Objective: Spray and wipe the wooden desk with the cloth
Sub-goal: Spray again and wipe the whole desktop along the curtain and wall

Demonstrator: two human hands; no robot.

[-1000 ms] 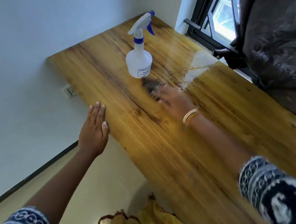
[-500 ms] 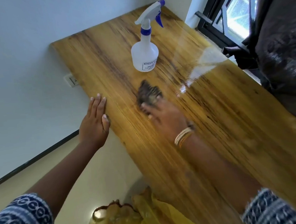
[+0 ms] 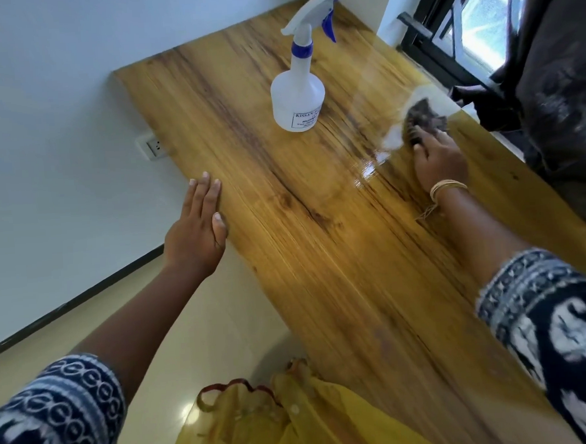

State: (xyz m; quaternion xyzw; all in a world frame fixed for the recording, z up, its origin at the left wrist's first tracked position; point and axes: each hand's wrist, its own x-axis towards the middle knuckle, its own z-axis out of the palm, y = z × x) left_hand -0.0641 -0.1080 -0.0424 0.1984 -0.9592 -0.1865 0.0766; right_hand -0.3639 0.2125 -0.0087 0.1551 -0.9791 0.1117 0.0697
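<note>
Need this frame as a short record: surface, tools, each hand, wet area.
surface: wooden desk
spray bottle: upright on desk, untouched
cloth: dark, on desk near window side
right hand: presses cloth onto desk
left hand: flat, fingers straight, on desk's wall-side edge
wet area: glossy patch beside right hand

White bottle [image 3: 297,98] (blue trigger), golden desk [image 3: 321,254]

The right hand [image 3: 438,159] has swept the cloth [image 3: 422,119] across the desk [image 3: 284,222], from the middle just in front of the bottle [image 3: 297,98] out to the window-side edge, so hand and cloth now lie well right of the bottle, over the glare patch. The camera view has tipped too, showing more of the right sleeve [image 3: 558,325].
</note>
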